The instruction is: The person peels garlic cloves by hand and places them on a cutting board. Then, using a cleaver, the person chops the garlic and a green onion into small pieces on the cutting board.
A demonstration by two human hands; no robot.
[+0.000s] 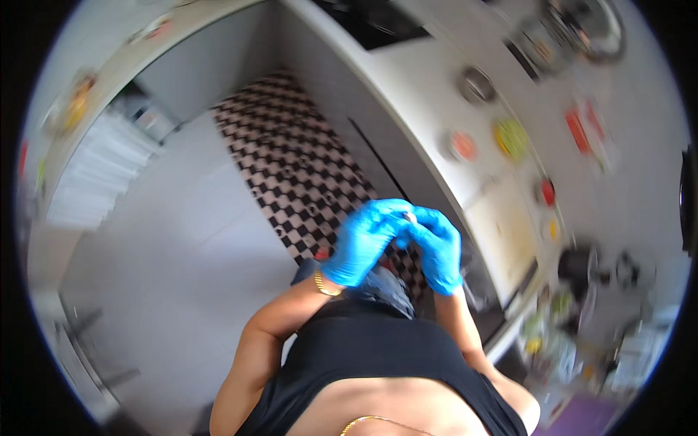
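My left hand (360,240), in a blue disposable glove, is raised in front of my waist. My right hand (439,248) wears a matching glove and meets it at the fingertips. Pinched where the fingers of both hands come together is a small pale object (409,217). Most of it is hidden by the gloves, and blur keeps me from telling what it is. Both hands are held over the floor beside the counter, apart from its surface.
Along my right runs a white counter (409,65) with a cutting board (501,223), a metal bowl (476,85), a green-yellow item (510,139) and a small dish of reddish food (462,146). A black pot (577,267) stands farther along. A checkered mat (289,163) covers the floor ahead.
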